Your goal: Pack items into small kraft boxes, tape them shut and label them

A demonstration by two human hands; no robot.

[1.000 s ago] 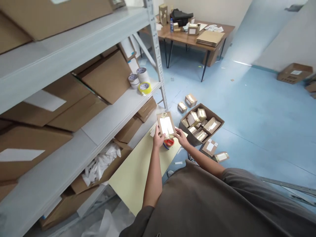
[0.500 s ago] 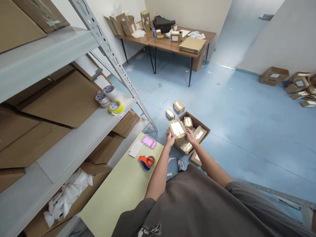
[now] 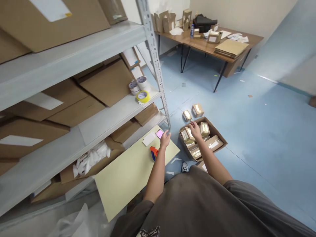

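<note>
My left hand (image 3: 165, 139) hangs just over the pale yellow board (image 3: 130, 171), right beside a small phone with a pink screen (image 3: 159, 133); contact between them cannot be made out. Close by lie a white paper slip (image 3: 149, 139) and an orange-and-blue tape dispenser (image 3: 153, 153). My right hand (image 3: 195, 130) holds nothing, its fingers spread above the rim of an open cardboard box (image 3: 212, 129). Inside the box sit several small taped parcels, with one tilted parcel (image 3: 187, 135) nearest that hand.
Grey metal shelving (image 3: 158, 62) with flat cardboard sheets and tape rolls (image 3: 139, 87) runs along the left. Two loose parcels (image 3: 197, 110) sit on the blue floor beyond the box. A wooden table (image 3: 232, 56) at the back carries parcels and cardboard.
The parcel held in both hands is no longer in them. My hands have moved apart, the left toward the phone on the board and the right above the box. The view has swung.
</note>
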